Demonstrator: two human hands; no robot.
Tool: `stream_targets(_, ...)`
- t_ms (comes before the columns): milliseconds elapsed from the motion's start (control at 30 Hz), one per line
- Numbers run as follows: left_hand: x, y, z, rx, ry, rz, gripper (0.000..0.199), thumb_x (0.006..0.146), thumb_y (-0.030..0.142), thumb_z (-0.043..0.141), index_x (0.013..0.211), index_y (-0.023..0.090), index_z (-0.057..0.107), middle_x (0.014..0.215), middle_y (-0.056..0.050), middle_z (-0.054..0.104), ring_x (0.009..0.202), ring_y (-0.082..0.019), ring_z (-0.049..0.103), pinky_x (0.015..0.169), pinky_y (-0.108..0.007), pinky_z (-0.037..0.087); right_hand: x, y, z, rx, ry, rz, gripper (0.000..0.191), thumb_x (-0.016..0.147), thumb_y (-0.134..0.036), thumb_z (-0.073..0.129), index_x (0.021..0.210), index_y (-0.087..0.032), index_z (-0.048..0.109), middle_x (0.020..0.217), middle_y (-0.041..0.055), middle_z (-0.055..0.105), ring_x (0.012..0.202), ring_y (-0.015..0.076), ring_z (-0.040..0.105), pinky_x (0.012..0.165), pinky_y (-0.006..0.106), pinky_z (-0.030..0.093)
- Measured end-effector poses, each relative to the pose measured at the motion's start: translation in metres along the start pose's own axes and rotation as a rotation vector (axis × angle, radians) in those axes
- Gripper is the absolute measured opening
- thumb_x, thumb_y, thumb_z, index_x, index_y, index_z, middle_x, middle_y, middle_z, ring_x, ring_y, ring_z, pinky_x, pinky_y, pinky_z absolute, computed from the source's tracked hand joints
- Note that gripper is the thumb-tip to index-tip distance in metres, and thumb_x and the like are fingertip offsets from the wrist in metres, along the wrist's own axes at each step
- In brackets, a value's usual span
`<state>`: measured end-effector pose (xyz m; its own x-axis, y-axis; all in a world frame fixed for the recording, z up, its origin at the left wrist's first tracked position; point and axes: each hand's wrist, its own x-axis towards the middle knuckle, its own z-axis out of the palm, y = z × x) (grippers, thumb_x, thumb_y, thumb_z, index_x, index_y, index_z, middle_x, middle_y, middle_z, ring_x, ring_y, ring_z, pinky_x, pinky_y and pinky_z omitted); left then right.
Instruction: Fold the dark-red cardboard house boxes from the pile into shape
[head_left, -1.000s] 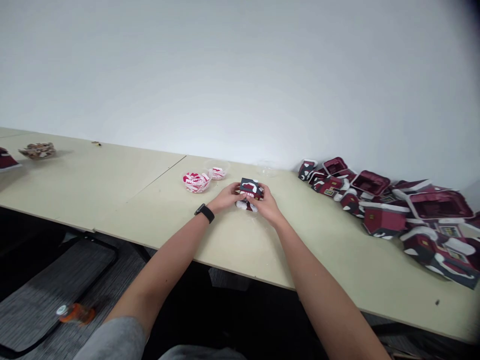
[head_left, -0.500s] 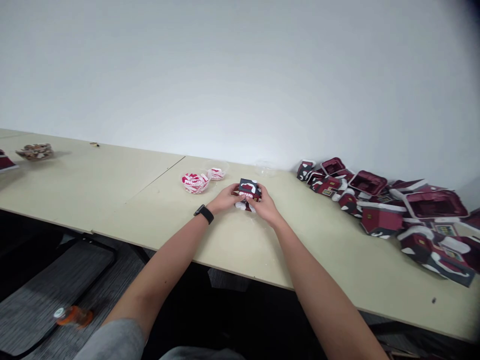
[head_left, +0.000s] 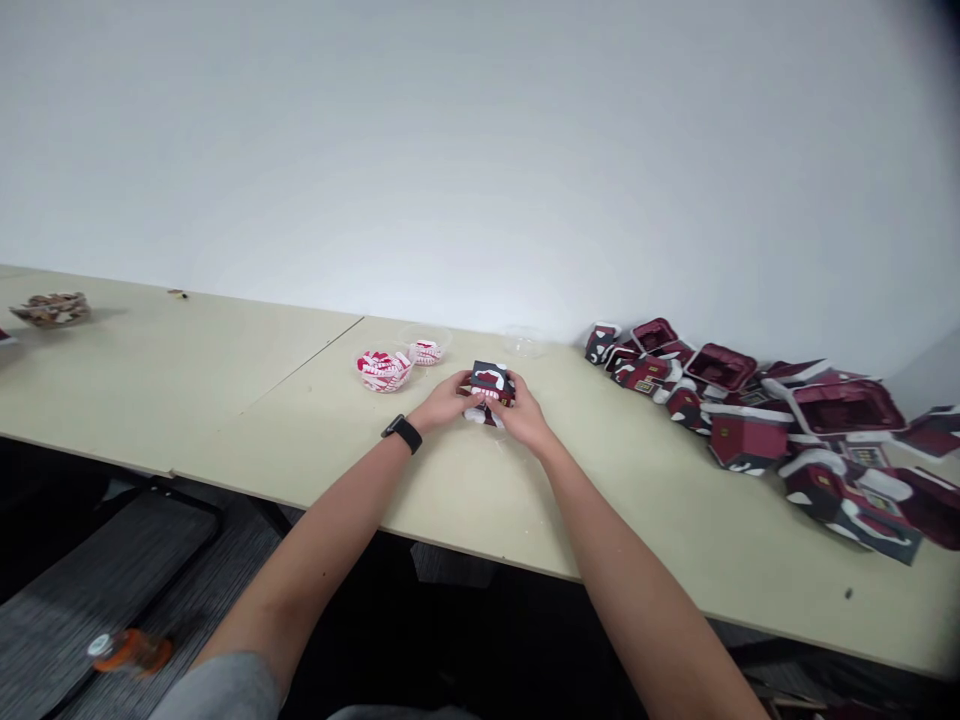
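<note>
- I had both hands on the small snow-trimmed house model (head_left: 489, 383), near the middle of the table (head_left: 457, 490).
- Left hand (head_left: 445, 400): closed on the model's left side, thumb on the near face.
- Right hand (head_left: 528, 411): closed on its right side, thumb also on the near face; thumb tips close together.
- Model showed a dark roof, white trim and maroon walls. I couldn't tell whether its base touched the table.
- Black wristwatch (head_left: 403, 433) sat on the left wrist.
- Left of the model: bowl of red-and-white pieces (head_left: 384, 370), with the second bowl of similar pieces (head_left: 427, 350) just behind it to the right.
- Clear plastic bowl (head_left: 523, 344) stood behind the model, near the wall (head_left: 480, 150).
- Right side: heap of maroon house parts (head_left: 750, 442), some tipped with hollow insides showing.
- Far left: bowl of brown pieces (head_left: 51, 311), blurred; small yellow-and-black item (head_left: 178, 295) lay to its right, too small to identify.
- Below table level, lower left: orange bottle (head_left: 133, 651) with a white cap, blurred.
</note>
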<state>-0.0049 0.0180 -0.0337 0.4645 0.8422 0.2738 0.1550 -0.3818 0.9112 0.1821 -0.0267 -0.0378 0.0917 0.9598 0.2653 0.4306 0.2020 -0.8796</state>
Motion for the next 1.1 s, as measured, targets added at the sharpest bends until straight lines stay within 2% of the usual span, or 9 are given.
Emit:
stream_targets(300,-0.0011,-0.0026,-0.0022,0.033,-0.012,0.052,0.066,0.087,0.054,0.074,0.138,0.015,0.06,0.14,-0.018,0.066,0.122,-0.034,0.066,0.105,-0.049,0.053,-0.0032,-0.0041,-0.0004,0.018,-0.023,-0.023,0.067,0.088,-0.032,0.071,0.149,-0.021,0.045,0.146,0.0137,0.063,0.126,0.0268,0.066,0.112,0.047,0.051)
stream_targets(467,-0.0019,-0.0019,-0.0038,0.037,-0.006,0.03,0.069,0.086,0.054,0.074,0.141,0.015,0.058,0.143,-0.019,0.065,0.125,-0.035,0.065,0.108,-0.052,0.051,-0.0004,-0.0017,0.0024,0.008,-0.001,-0.011,0.066,0.088,-0.031,0.072,0.149,-0.023,0.047,0.142,0.0122,0.066,0.125,0.0264,0.067,0.11,0.046,0.053)
stream_targets(633,-0.0041,0.0032,-0.0034,0.06,0.011,0.027,0.063,0.087,0.054,0.073,0.136,0.017,0.061,0.144,-0.018,0.064,0.128,-0.035,0.063,0.109,-0.051,0.05,0.0003,-0.0009,0.0039,0.026,0.0,-0.047,0.065,0.088,-0.03,0.071,0.148,-0.022,0.048,0.144,0.0131,0.064,0.125,0.0262,0.067,0.11,0.046,0.052)
stream_targets(767,-0.0043,0.0048,-0.0032,0.08,0.023,0.013,0.063,0.087,0.052,0.073,0.138,0.016,0.06,0.144,-0.018,0.064,0.126,-0.035,0.064,0.11,-0.052,0.049,0.0,-0.0022,0.0041,0.039,0.01,-0.041,0.065,0.088,-0.03,0.072,0.147,-0.021,0.049,0.144,0.0134,0.064,0.125,0.0256,0.067,0.109,0.043,0.053)
stream_targets(967,0.0017,-0.0016,-0.0042,0.092,0.02,0.032,0.067,0.085,0.056,0.074,0.136,0.015,0.061,0.14,-0.018,0.066,0.123,-0.035,0.065,0.108,-0.052,0.05,0.002,-0.0017,0.0032,0.029,0.027,-0.052,0.066,0.084,-0.028,0.076,0.145,-0.024,0.052,0.141,0.011,0.066,0.125,0.0261,0.066,0.113,0.046,0.05)
stream_targets(1100,0.0045,-0.0019,-0.0048,0.086,0.001,0.023,0.071,0.082,0.058,0.075,0.138,0.016,0.06,0.141,-0.017,0.066,0.121,-0.035,0.066,0.107,-0.052,0.051,0.0033,-0.0025,0.0023,-0.007,0.022,-0.028,0.069,0.085,-0.029,0.075,0.148,-0.021,0.048,0.145,0.0129,0.064,0.129,0.0264,0.064,0.115,0.046,0.047)
